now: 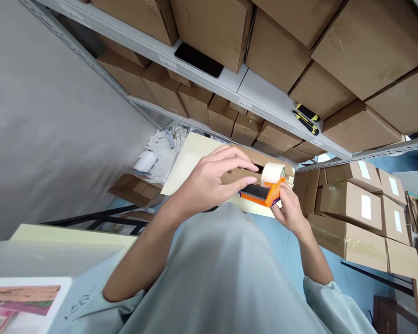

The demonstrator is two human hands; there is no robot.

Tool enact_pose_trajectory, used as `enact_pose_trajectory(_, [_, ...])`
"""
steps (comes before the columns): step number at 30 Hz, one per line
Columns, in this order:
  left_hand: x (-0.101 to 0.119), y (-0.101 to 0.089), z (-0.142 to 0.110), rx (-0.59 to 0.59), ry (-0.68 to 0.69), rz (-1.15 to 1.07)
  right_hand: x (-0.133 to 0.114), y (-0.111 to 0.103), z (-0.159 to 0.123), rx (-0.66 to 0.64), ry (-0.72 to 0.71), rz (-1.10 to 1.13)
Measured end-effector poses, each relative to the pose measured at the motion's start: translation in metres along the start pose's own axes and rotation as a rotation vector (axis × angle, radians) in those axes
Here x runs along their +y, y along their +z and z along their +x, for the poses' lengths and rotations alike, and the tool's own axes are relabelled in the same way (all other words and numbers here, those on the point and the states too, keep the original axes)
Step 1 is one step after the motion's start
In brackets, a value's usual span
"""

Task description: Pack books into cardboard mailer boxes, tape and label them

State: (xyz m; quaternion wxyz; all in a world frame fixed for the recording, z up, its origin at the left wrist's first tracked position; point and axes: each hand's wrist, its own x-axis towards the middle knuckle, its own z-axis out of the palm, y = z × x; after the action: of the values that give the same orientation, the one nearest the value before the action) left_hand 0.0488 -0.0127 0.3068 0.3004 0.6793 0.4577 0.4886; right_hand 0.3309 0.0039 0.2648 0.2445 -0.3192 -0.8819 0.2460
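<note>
My right hand [290, 207] grips an orange tape dispenser [264, 195] by its right end. A roll of pale tape [273, 173] sits on the dispenser's far side. Fingers apart, my left hand [226, 172] hovers at the dispenser's left end, its thumb tip close to the dark flat part; whether it touches cannot be made out. Behind both hands lies a brown cardboard box [242, 155] on a cream-coloured table [188, 162], partly hidden by my left hand.
Shelves [264, 93] full of cardboard boxes run across the front, with a black phone [199, 60] and two yellow-black utility knives [306, 121] on the ledge. Labelled boxes [355, 204] are stacked at the right. Crumpled white paper [163, 150] and an open carton [137, 189] are at the left.
</note>
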Motion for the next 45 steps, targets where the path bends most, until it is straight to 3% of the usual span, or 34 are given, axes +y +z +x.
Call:
enact_pose_trajectory(10, [-0.008, 0.01, -0.036, 0.138, 0.108, 0.078, -0.005, 0.0, -0.007, -0.075, -0.016, -0.096])
enact_pose_trajectory(13, [-0.013, 0.012, -0.047, 0.192, 0.093, 0.063, -0.01, -0.005, -0.011, -0.182, 0.031, -0.119])
enact_pose_trajectory(16, [-0.024, 0.004, -0.057, 0.3, -0.035, 0.032, -0.015, -0.017, -0.018, -0.318, 0.141, -0.201])
enact_pose_trajectory(20, [-0.058, -0.005, -0.066, 0.401, -0.363, -0.084, -0.012, -0.038, -0.014, -0.443, 0.394, -0.224])
enact_pose_trajectory(24, [-0.106, 0.012, -0.064, 0.385, -0.658, -0.459, 0.014, -0.055, 0.021, -0.509, 0.551, -0.065])
enact_pose_trajectory(29, [-0.152, 0.042, -0.053, 0.384, -0.879, -0.887, 0.064, -0.063, 0.077, -0.635, 0.614, 0.098])
enact_pose_trajectory(34, [-0.175, 0.048, -0.047, 0.405, -0.967, -0.93, 0.099, -0.05, 0.099, -0.699, 0.664, 0.162])
enact_pose_trajectory(40, [-0.194, 0.049, -0.05, 0.404, -0.994, -0.947, 0.132, -0.018, 0.093, -0.729, 0.673, 0.213])
enact_pose_trajectory(45, [-0.206, 0.052, -0.053, 0.42, -1.05, -0.918, 0.145, -0.002, 0.086, -0.766, 0.691, 0.279])
